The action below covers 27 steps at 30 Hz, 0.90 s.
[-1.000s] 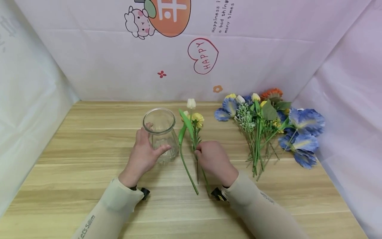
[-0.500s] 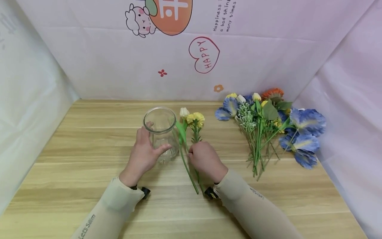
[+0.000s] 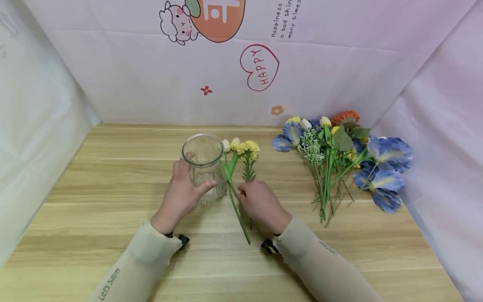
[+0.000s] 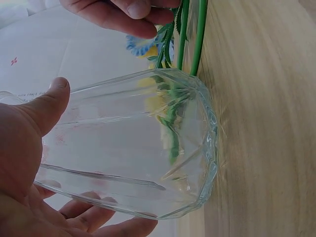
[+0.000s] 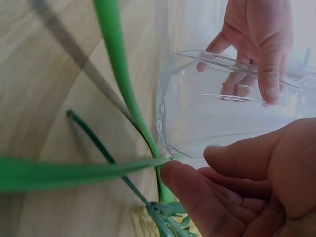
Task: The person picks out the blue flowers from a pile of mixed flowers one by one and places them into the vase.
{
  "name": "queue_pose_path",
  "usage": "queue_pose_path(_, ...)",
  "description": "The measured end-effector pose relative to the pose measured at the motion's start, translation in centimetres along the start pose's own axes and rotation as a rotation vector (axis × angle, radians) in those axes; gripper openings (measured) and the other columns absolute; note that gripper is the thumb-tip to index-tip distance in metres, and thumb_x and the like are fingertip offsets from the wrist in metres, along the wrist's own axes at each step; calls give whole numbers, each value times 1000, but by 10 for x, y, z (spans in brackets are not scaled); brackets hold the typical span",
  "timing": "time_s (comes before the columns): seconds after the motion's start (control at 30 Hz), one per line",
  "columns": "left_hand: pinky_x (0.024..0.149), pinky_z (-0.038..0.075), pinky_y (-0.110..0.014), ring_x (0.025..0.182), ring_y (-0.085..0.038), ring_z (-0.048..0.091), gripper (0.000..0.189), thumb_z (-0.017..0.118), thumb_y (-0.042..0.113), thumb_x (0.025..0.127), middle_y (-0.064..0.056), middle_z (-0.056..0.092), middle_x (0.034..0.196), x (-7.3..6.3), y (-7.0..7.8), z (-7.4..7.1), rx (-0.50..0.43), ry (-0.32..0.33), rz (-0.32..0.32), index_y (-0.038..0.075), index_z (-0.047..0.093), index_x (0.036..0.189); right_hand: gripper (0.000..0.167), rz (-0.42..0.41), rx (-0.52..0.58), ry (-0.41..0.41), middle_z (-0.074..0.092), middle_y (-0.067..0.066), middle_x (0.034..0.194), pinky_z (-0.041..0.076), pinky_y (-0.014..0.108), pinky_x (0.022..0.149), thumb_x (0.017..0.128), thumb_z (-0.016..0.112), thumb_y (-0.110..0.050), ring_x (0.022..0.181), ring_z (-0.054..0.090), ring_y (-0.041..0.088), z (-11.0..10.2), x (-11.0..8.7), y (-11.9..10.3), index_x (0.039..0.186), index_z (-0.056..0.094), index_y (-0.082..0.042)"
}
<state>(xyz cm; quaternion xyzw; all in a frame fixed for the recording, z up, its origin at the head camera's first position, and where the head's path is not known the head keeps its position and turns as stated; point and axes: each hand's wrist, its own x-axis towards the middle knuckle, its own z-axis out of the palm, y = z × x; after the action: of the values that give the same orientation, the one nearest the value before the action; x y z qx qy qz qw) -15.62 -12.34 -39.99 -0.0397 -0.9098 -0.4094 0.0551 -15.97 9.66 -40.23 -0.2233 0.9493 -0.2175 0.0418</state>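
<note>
My left hand (image 3: 179, 195) grips a clear, ribbed glass vase (image 3: 203, 165) around its side, thumb in front and fingers behind. The vase stands upright on the wooden table. Right of it lie a white tulip (image 3: 226, 145) and a yellow tulip (image 3: 235, 144), their green stems crossing. Beside them is a yellow carnation-like flower (image 3: 249, 149). My right hand (image 3: 262, 205) is low over the stems. In the right wrist view, its thumb and index finger stand apart, the index fingertip right at the nearer green stem (image 5: 84, 173).
A heap of flowers lies at the right: blue irises (image 3: 381, 180), an orange flower (image 3: 345, 116), green-white sprigs (image 3: 311, 147) and several tulips, stems toward me. A white printed cloth (image 3: 151, 84) stands behind the wooden table (image 3: 113, 167).
The right hand has carried the white tulip left and down; it now lies left of the yellow one, and the fingers have loosened from its stem. The left hand stays on the vase.
</note>
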Motion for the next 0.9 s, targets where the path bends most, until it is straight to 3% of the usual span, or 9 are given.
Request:
queue_pose_path(0.2, 91, 46, -61, 114, -45, 52, 98, 82, 42, 82, -25, 35, 135, 1, 1, -1, 6, -2, -15, 17, 20, 154, 23, 15, 19, 8, 59, -1, 67, 45, 33, 60, 99, 57, -7, 59, 47, 12, -6, -8, 6, 79, 69, -10)
queue_pose_path(0.37, 90, 47, -62, 116, -47, 52, 99, 81, 44, 82, -25, 34, 137, 1, 0, 0, 11, -14, -22, 18, 18, 155, 33, 81, 0, -10, 43, -1, 60, 39, 33, 56, 100, 51, -9, 55, 40, 15, -14, -18, 28, 67, 55, -12)
queue_pose_path(0.43, 89, 47, -62, 115, -48, 52, 100, 81, 44, 82, -25, 34, 137, 0, 0, 0, 12, -10, -15, 18, 18, 155, 28, 107, -31, 3, 54, 3, 66, 47, 35, 60, 99, 53, -9, 60, 52, 18, -19, -21, 42, 73, 62, -7)
queue_pose_path(0.5, 89, 48, -62, 113, -47, 52, 100, 81, 43, 82, -25, 34, 136, 1, 0, 0, 12, -2, -5, 18, 18, 155, 19, 129, -52, 14, 69, 13, 85, 54, 42, 73, 98, 56, -8, 78, 66, 27, -26, -23, 57, 91, 71, 0)
queue_pose_path(0.6, 88, 48, -62, 112, -47, 53, 100, 82, 43, 82, -25, 34, 136, 1, -1, -1, 19, 5, 0, 20, 17, 155, 27, 177, -89, 40, 68, 22, 113, 52, 51, 88, 99, 57, -10, 101, 66, 38, -40, -28, 81, 118, 68, 6)
queue_pose_path(0.7, 85, 49, -62, 110, -47, 54, 100, 81, 43, 82, -25, 33, 137, 1, 0, -1, 33, 0, -9, 21, 16, 155, 29, 238, -122, 68, 69, 23, 109, 52, 54, 83, 100, 55, -10, 94, 66, 39, -61, -34, 106, 120, 67, 6)
queue_pose_path(0.77, 85, 50, -61, 111, -47, 54, 100, 81, 43, 82, -25, 32, 139, 2, 1, -1, 35, -6, -18, 20, 17, 155, 25, 284, -152, 96, 68, 23, 95, 51, 52, 72, 101, 52, -11, 80, 63, 37, -76, -38, 125, 110, 68, 6)
queue_pose_path(0.9, 89, 47, -62, 116, -47, 51, 100, 82, 41, 83, -26, 30, 143, 2, 2, -1, 19, -14, -19, 19, 17, 155, 31, 412, -166, 95, 64, 26, 92, 44, 46, 57, 104, 47, -13, 59, 52, 31, -104, -51, 161, 124, 62, 6)
